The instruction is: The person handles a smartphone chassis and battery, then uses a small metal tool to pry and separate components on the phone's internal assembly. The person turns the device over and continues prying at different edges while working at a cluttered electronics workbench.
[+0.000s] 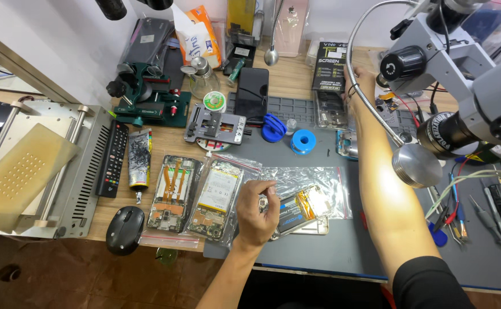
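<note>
The left hand pinches the edge of an opened phone lying on a clear bag just right of the bagged phones on the desk, while the right hand reaches far past it, its grip hidden.

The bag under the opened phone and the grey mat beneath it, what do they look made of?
The bag looks like thin clear plastic film: glossy, crinkled, see-through. The mat seems rubbery, perhaps silicone: matte grey, no glare. The left hand holds the opened phone.
</note>
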